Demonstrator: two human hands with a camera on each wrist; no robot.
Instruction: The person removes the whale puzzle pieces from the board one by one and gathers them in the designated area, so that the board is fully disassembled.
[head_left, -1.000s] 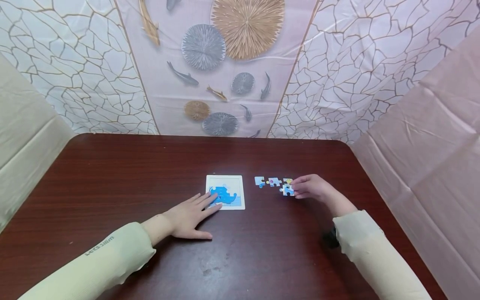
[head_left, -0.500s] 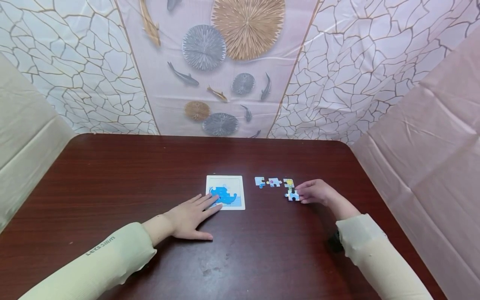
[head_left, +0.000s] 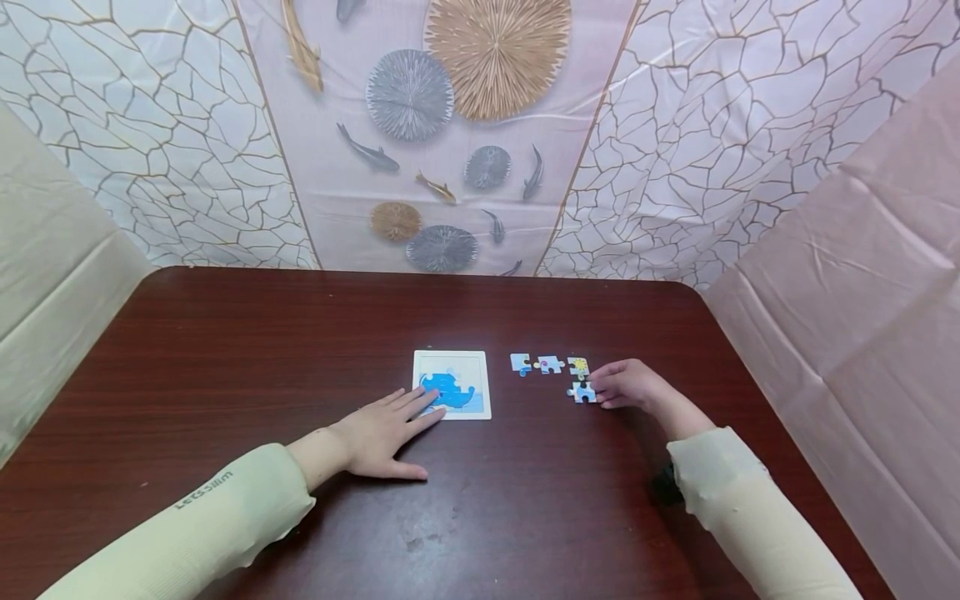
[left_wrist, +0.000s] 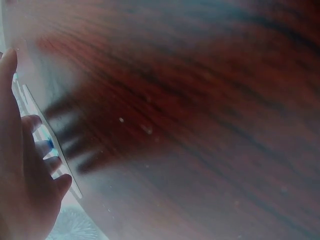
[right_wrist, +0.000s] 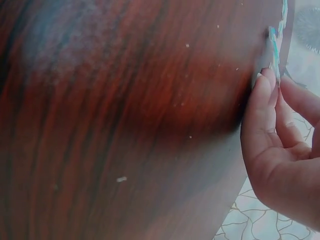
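Observation:
My left hand (head_left: 384, 433) lies with spread, straight fingers over the lower left of a white-framed puzzle board (head_left: 486, 383). Blue pieces forming an animal picture fill the lower part of the board, while its upper part shows pale. At the right, my right hand (head_left: 633, 390) pinches a blue-and-white puzzle piece (head_left: 582, 392) by its right edge between thumb and fingers. In the right wrist view this piece (right_wrist: 274, 50) appears edge-on at the fingertips, close over the table. Just above it in the head view lies a puzzle piece with a yellow sun (head_left: 578, 365).
Two more loose puzzle pieces lie between board and right hand: a pale one with a blue tab (head_left: 520, 363) and one with a pink swirl (head_left: 549, 365). All rest on a dark red-brown wooden table (head_left: 480, 500), with patterned cloth (head_left: 442, 192) hanging behind its far edge.
My right hand has moved slightly right and toward me with the pinched puzzle piece, uncovering the sun piece. Over the last half second the held piece shifted slightly left. My left hand stays in place.

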